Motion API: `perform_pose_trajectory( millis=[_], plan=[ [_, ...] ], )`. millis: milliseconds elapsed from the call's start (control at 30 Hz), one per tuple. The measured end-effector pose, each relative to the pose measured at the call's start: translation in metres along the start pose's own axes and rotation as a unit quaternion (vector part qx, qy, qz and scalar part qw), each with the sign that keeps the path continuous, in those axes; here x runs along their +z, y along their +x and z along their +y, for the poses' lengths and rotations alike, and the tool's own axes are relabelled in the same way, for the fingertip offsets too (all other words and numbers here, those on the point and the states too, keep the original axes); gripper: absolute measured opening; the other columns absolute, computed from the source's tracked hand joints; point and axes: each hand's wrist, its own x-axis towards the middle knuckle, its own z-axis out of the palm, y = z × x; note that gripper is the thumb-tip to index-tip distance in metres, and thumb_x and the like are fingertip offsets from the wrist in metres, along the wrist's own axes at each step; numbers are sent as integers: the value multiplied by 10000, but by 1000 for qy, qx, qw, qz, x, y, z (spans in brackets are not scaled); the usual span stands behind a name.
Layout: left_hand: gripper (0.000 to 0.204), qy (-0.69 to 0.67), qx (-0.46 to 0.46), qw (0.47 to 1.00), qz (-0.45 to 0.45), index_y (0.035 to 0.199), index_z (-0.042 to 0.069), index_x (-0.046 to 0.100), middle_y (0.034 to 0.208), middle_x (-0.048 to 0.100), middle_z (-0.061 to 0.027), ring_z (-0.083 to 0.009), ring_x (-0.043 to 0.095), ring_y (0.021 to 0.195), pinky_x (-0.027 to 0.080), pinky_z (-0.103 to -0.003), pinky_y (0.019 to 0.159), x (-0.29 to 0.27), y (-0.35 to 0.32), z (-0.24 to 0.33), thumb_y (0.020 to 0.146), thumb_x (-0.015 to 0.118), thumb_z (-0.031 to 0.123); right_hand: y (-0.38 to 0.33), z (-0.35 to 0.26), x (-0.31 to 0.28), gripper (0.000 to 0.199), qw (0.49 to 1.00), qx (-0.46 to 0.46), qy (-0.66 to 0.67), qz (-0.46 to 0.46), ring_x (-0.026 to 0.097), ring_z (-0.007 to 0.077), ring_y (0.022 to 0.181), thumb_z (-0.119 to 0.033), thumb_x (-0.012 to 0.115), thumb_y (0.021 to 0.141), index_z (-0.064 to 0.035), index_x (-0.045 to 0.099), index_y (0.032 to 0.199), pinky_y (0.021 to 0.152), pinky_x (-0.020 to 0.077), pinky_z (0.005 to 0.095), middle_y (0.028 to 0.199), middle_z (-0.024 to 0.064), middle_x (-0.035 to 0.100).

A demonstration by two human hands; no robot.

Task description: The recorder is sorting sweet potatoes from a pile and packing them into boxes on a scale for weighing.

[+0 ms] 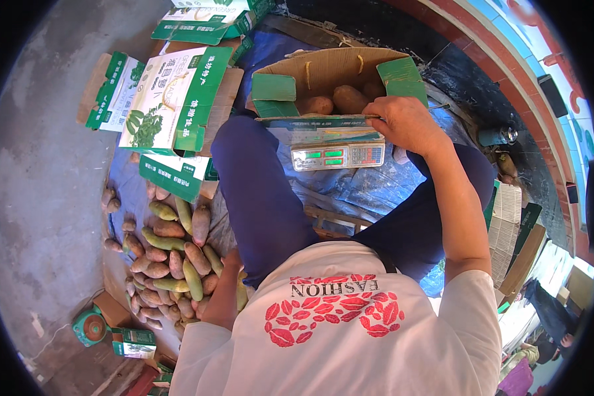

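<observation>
In front of me an open cardboard box (275,87) with green flaps rests on a digital scale (338,156) whose display is lit green. Several sweet potatoes (350,99) lie inside the box. My right hand (406,124) is closed on the near right edge of the box. Down at my left side, my left hand (231,260) is beside a heap of reddish sweet potatoes (156,270). Its fingers are mostly hidden, so I cannot tell what they hold. Long green radishes (193,280) lie among the heap.
Printed white-and-green cartons (171,99) stand at the far left. A blue plastic sheet (376,193) spreads under the scale. To the right are a flashlight-like cylinder (498,136) and folded cardboard (506,231). A green round device (90,328) sits at the lower left.
</observation>
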Motion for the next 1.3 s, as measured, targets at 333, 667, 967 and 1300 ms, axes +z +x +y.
perform_pose_trajectory(
  millis=[333, 667, 967, 1300],
  plan=[
    [550, 58, -14, 991, -118, 1367, 206, 390, 1345, 477, -128, -317, 449, 1249, 206, -661, 1015, -9, -41, 37, 876, 513, 420, 1, -1, -1, 133, 1000, -4, -7, 19, 621, 298, 787, -183, 597, 820, -89, 660, 890, 708, 494, 407, 838, 87, 648],
    [558, 44, -78, 974, -207, 1390, 206, 367, 1353, 477, -132, -312, 430, 1271, 176, -654, 1037, -20, -91, 67, 895, 489, 432, 3, -5, -4, 133, 1000, -4, 3, 13, 608, 333, 801, -153, 603, 803, -57, 651, 882, 710, 472, 422, 818, 127, 626],
    [728, -137, -188, 960, -159, 1457, 288, 206, 1520, 197, -92, -302, 234, 1386, 153, -635, 1075, 6, -112, 61, 829, 575, 317, 8, -13, -4, 159, 1000, -6, 21, -17, 613, 366, 854, -96, 597, 827, -10, 637, 954, 738, 480, 387, 907, 184, 634],
    [713, -75, -261, 957, -101, 1446, 253, 247, 1516, 196, -61, -271, 149, 1412, 170, -573, 1100, -65, -107, 74, 828, 597, 319, 5, -18, -5, 152, 998, 57, 16, -15, 635, 332, 849, -75, 602, 836, -16, 643, 971, 752, 487, 355, 910, 159, 653]
  ],
)
